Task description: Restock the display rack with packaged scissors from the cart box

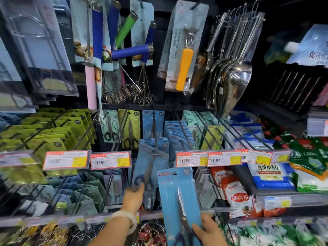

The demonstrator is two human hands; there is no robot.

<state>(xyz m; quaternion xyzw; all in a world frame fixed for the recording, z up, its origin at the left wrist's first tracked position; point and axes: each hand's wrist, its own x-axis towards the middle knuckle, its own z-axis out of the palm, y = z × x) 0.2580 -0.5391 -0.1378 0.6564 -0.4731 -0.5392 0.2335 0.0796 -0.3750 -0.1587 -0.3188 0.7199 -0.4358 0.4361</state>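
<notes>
My right hand grips the lower end of a blue carded scissors pack, held upright in front of the rack. My left hand, with a pale bangle on its wrist, holds the bottom of the blue scissors packs hanging on a peg at the rack's middle. More blue packs hang on the peg to the right. The cart box is out of view.
Yellow-green scissors packs fill the pegs at left. Price tags run along the peg fronts. Whisks, a yellow-handled tool and steel ladles hang above. Food bags lie on shelves at right.
</notes>
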